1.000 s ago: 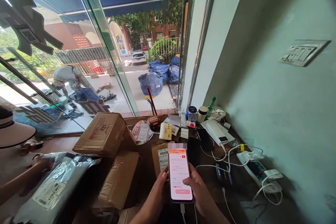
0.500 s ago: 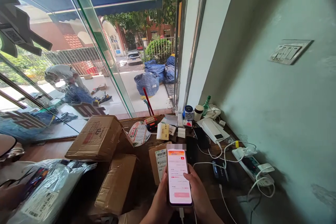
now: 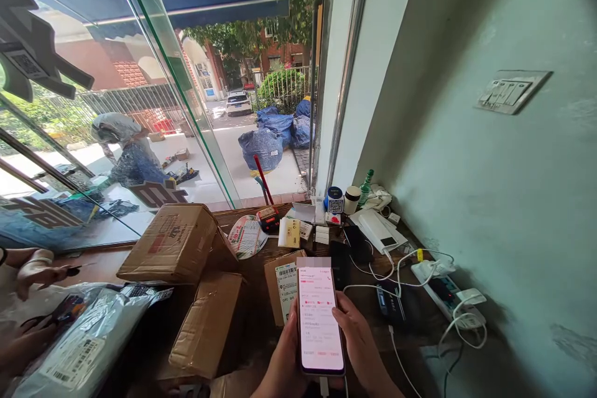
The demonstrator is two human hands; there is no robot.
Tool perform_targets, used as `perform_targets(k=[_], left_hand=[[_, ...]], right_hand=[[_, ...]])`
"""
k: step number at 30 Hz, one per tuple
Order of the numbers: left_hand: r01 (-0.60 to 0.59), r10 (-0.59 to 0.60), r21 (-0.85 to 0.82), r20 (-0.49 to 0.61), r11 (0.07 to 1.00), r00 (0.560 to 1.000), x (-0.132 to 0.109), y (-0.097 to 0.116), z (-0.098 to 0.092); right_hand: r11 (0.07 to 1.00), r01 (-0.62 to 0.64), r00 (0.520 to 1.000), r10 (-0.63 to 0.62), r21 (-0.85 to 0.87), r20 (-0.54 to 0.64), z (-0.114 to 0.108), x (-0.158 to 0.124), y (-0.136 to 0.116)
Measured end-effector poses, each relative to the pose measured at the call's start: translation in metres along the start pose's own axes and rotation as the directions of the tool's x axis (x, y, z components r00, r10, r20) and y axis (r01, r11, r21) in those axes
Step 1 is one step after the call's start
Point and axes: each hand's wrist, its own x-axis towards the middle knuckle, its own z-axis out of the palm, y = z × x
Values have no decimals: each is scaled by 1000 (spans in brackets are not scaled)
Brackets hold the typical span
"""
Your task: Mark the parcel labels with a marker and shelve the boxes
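A lit smartphone (image 3: 321, 323) is held upright between both my hands, low in the middle of the head view. My left hand (image 3: 286, 345) wraps around its left edge, with most fingers hidden behind it. Along the right edge, my right hand (image 3: 357, 336) grips it, its thumb beside the screen. The screen shows a white page with small red and grey text. From the bottom of the phone a white charging cable (image 3: 324, 385) runs down. Just behind the left hand lies a cardboard piece with a shipping label (image 3: 285, 286).
Two cardboard boxes (image 3: 170, 242) and a grey plastic parcel (image 3: 88, 348) lie left, beside another person's hands (image 3: 40, 273). On the right are a power strip (image 3: 443, 292), tangled white cables and a black device (image 3: 396, 305). Beyond the glass (image 3: 172, 74), a person bends near blue sacks (image 3: 261, 148).
The phone's screen has changed to another page, and my right thumb has moved off the screen toward the edge. At left, the other person's hand has risen into view above the parcel.
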Motion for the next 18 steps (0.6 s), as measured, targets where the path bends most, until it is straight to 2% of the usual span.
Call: perform_targets(k=[2,4,10,12,14,18], left_hand=[[-27,27,-29,-20,999,999,0,-2,1],[-54,53,-41,-23,998,998,0,-4,1],[-119,119,-7,28,993,992,0,-5,-1],[-102,103,-22,62,995,993,-3,-3,-1],[-34,37,-29,90,999,995,-7,-1,0],[16,-16,15,51,1000,999,-12,3,5]], right_hand=[[993,-89,995,86,75,47,1,0,-5],[985,-128,991,121,116,61,2,1,-9],[991,-23,999,19,128,31,3,3,-8],[987,-26,999,22,156,28,3,4,-9],[980,-52,998,42,195,52,3,4,-13],[971,-95,993,77,218,90,1,5,-15]])
